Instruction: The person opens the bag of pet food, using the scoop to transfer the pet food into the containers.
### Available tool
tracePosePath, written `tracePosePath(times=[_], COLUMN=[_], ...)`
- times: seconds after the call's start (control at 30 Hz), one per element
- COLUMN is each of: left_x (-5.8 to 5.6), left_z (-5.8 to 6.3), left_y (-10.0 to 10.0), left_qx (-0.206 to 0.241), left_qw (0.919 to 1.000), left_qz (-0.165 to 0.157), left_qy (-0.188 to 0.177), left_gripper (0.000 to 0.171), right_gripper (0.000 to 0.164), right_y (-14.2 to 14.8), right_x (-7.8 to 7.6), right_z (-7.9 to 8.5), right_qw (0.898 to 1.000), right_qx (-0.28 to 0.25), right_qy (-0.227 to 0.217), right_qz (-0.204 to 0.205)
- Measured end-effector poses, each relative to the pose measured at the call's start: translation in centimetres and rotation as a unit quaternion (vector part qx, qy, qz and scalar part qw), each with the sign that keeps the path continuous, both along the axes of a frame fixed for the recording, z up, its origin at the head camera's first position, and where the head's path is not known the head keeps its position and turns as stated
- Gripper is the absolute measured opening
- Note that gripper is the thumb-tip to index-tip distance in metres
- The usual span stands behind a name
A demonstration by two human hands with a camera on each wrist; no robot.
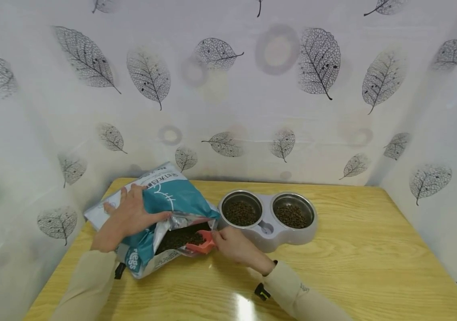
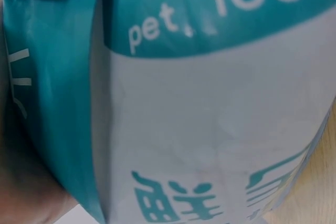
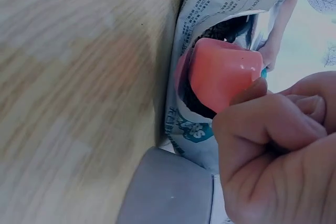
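Note:
A white and teal pet food bag (image 1: pixel 180 196) lies on its side with its mouth open, dark kibble (image 1: pixel 172 238) showing inside. My left hand (image 1: pixel 126 218) grips the bag's upper side, thumb along the opening; the left wrist view shows mostly the printed bag (image 2: pixel 210 103). In my right hand (image 1: pixel 236 247) is the handle of a red scoop (image 1: pixel 202 243), whose head sits in the bag mouth with kibble in it. From the right wrist view, curled fingers (image 3: pixel 278 135) pinch the handle behind the scoop's rounded back (image 3: pixel 223 74).
Right of the bag stands a grey double feeder (image 1: pixel 266 240) with two metal bowls, the left bowl (image 1: pixel 241 191) and right bowl (image 1: pixel 294 194), both holding brown kibble. Everything rests on a wooden table (image 1: pixel 357 267). Leaf-patterned curtains (image 1: pixel 228 102) hang behind and at both sides.

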State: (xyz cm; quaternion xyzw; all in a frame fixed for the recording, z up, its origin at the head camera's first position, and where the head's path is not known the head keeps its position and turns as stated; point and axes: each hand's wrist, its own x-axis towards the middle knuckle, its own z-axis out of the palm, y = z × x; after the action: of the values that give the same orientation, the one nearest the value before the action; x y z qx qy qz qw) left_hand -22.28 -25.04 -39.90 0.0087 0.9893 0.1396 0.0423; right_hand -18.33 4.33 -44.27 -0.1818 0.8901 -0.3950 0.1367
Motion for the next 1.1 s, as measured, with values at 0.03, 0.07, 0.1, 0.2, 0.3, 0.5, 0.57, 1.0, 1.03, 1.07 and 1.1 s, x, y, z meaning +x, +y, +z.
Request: tracePosePath(times=[0.03,0.07,0.1,0.2,0.3,0.5,0.57,1.0,1.03,1.07,1.1], left_x=[0.0,0.0,-0.1,-0.1,-0.2,0.1,0.0,0.2,0.2,0.2,0.2], left_z=[0.0,0.0,0.0,0.0,0.1,0.0,-0.2,-0.4,-0.4,-0.4,-0.4], left_y=[0.0,0.0,0.0,0.0,0.0,-0.1,-0.1,-0.2,-0.1,-0.1,-0.2], left_qx=[0.001,0.001,0.002,0.005,0.007,0.005,0.006,0.003,0.004,0.005,0.006], left_qw=[1.0000,1.0000,1.0000,1.0000,0.9999,0.9999,0.9999,0.9999,0.9999,0.9998,0.9998], left_qz=[0.000,-0.001,-0.001,-0.001,0.000,0.002,0.002,0.002,0.002,0.001,0.001], left_qy=[0.001,0.002,0.003,0.006,0.014,0.015,0.015,0.015,0.016,0.017,0.019], left_gripper=[0.129,0.128,0.128,0.127,0.127,0.128,0.127,0.130,0.130,0.130,0.130], right_gripper=[0.052,0.052,0.052,0.053,0.053,0.053,0.054,0.059,0.059,0.060,0.060], right_y=[0.0,-0.1,-0.1,-0.1,0.0,0.8,1.1,1.9,1.9,1.9,1.8], right_x=[0.0,0.1,0.1,0.1,0.1,0.0,0.0,0.2,0.3,0.3,0.3], right_z=[0.1,0.2,0.2,0.3,0.0,-1.2,-1.5,-1.1,-1.0,-1.0,-1.0], right_qw=[1.000,1.000,1.000,1.000,1.000,0.999,0.999,0.986,0.985,0.983,0.982], right_qx=[0.003,0.006,0.006,-0.004,-0.023,-0.041,-0.045,-0.161,-0.170,-0.177,-0.185], right_qy=[0.004,0.011,0.018,0.018,0.014,-0.010,-0.016,-0.037,-0.038,-0.039,-0.038], right_qz=[0.000,0.001,0.001,0.001,0.002,-0.001,-0.004,-0.016,-0.017,-0.017,-0.015])
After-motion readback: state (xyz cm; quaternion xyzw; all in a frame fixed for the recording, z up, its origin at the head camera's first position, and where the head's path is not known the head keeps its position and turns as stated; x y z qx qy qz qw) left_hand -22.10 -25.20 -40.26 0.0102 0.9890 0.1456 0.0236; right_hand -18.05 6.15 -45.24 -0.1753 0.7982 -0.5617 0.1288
